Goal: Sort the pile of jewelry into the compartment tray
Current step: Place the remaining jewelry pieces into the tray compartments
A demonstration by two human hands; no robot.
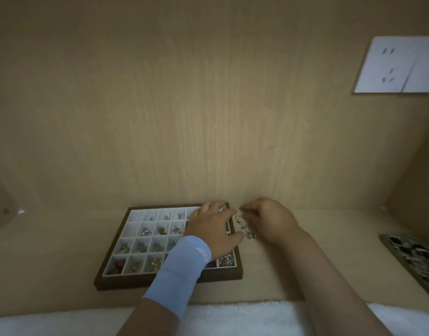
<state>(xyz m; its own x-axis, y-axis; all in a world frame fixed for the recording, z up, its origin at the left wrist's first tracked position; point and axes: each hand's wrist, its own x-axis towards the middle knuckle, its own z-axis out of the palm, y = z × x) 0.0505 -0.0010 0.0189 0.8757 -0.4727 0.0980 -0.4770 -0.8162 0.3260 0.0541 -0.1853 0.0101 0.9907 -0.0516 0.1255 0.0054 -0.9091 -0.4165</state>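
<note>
A dark-framed compartment tray point(116, 280) with white dividers lies on the wooden surface; several of its cells hold small jewelry pieces. Just right of the tray's right edge lies a small silvery pile of jewelry point(245, 226). My left hand point(213, 229), with a light blue wrist sleeve, lies over the tray's right side, and its fingertips pinch a small piece near the tray's far right corner. My right hand point(269, 219) is right beside the pile, its curled fingers pinching the same bit of jewelry at the top of the pile.
A wooden back wall rises just behind the tray. A white outlet plate point(400, 65) sits on the wall at upper right. A dark patterned flat object point(412, 258) lies at the right edge. White fabric point(233, 318) runs along the front edge.
</note>
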